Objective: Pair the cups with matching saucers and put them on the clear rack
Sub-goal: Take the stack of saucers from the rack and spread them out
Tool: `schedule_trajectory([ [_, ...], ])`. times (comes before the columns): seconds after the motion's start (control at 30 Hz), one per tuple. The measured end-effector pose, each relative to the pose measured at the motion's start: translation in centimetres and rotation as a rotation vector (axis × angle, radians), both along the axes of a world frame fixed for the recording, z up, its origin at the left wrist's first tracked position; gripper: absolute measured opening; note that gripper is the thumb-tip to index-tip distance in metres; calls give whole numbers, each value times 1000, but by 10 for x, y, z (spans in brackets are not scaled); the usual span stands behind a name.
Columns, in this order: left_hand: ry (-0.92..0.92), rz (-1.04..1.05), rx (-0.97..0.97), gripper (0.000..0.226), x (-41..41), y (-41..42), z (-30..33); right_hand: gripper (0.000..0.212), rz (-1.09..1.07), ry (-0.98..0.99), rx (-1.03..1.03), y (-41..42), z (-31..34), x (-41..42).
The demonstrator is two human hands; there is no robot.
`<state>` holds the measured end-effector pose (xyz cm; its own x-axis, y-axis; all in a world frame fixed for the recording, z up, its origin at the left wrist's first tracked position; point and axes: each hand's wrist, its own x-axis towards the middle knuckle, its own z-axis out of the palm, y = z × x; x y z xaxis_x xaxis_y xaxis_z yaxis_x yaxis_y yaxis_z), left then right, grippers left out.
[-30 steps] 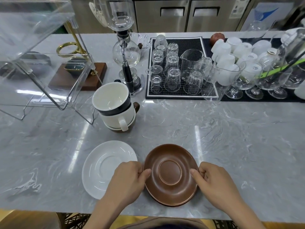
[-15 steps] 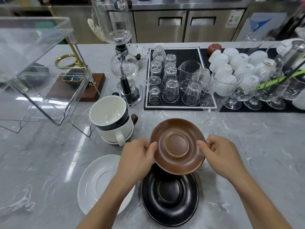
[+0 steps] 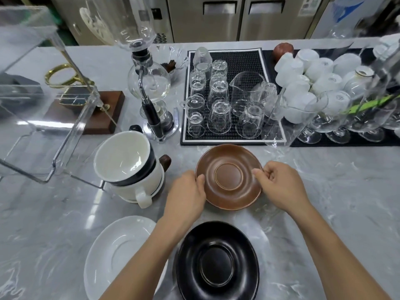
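— Bright enough?
— Yes, even overhead light; white glare streaks the glossy tabletop toward nine o'clock.
— Sharp?
— Centre is crisp. Toward three and twelve o'clock the wide lens bends lines and the stemmed glasses smear.

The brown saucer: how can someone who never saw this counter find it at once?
On the marble counter, look just before the black glassware mat. Both hands, left and right, hold the brown saucer there. Its neighbours are white and black.
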<state>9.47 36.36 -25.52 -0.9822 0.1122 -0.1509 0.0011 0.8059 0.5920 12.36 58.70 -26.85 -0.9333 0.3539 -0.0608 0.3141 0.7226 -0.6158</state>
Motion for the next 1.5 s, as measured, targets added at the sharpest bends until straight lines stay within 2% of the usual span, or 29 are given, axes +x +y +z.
schedule_trajectory([
  [0.23,-12,2,-54,32,-7,1,-11,44,9,-67,48,-3,-10,-7],
  [0.47,-15,1,-191,36,-10,-1,-19,45,5,-99,46,-8,-17,-7],
  [0.87,-18,15,-176,43,-7,-1,-15,47,1,-98,47,-9,-16,-5],
  [1.13,-45,14,-28,47,-2,-11,-20,48,-28,-44,51,-16,-10,2],
  [1.33,-24,72,84,23,21,-20,-12,41,-36,32,-19,-30,5,18],
  [1.5,41,13,191,13,49,-32,4,29,21,92,-120,-47,20,31],
])
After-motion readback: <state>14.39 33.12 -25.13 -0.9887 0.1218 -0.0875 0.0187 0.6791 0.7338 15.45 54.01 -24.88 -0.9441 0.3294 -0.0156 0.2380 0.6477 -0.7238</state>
